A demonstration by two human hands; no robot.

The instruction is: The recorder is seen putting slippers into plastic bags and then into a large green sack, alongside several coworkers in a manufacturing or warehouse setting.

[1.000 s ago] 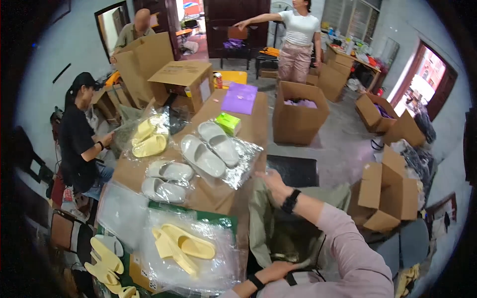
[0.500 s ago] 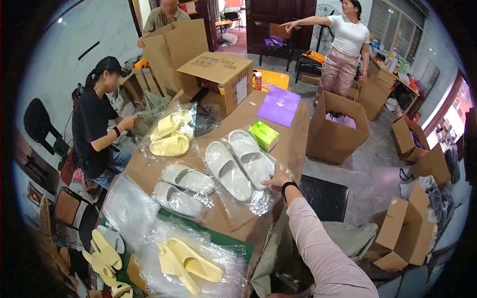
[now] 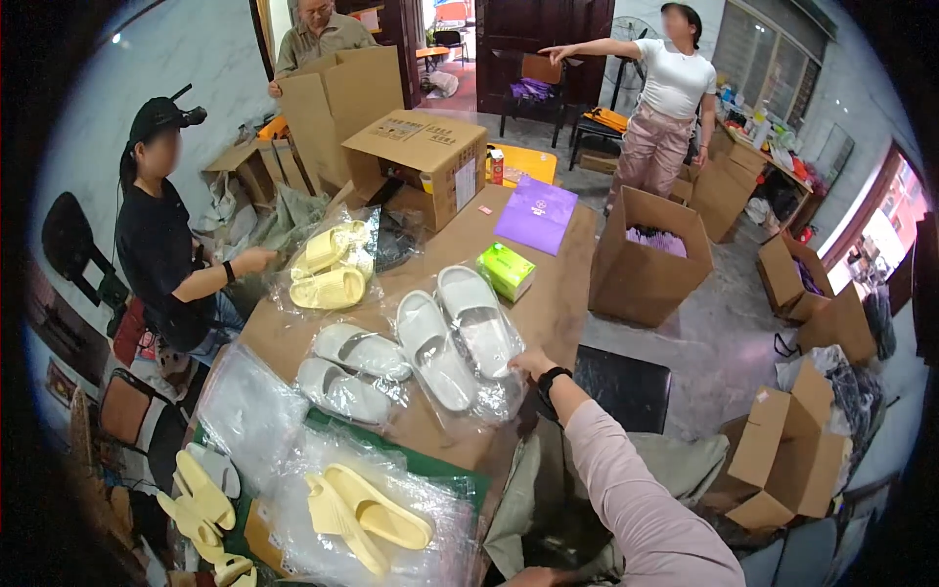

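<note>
My right hand [image 3: 533,364] reaches in from the lower right, its fingers closed on the edge of a clear plastic bag beside the heel of a large pair of grey slide slippers [image 3: 438,347]. To their left a smaller grey pair [image 3: 342,389] lies in clear plastic. Farther back sits a bagged yellow pair [image 3: 328,289]. Near the front, loose yellow slippers [image 3: 391,512] rest on a stack of clear bags [image 3: 323,489]. Only a patch of what seems to be my left hand [image 3: 538,578] shows at the lower edge; its fingers are hidden.
On the brown table [image 3: 558,293] stand an open carton [image 3: 421,147], a purple bag [image 3: 536,215] and a green box [image 3: 507,271]. More yellow slippers [image 3: 201,494] lie at left. Cartons [image 3: 650,264] and a black seat [image 3: 623,388] stand right. Three other people are nearby.
My right hand has shifted slightly left and down, its fingers now at the bag edge by the grey slipper's heel. At left, the seated person has raised their head.
</note>
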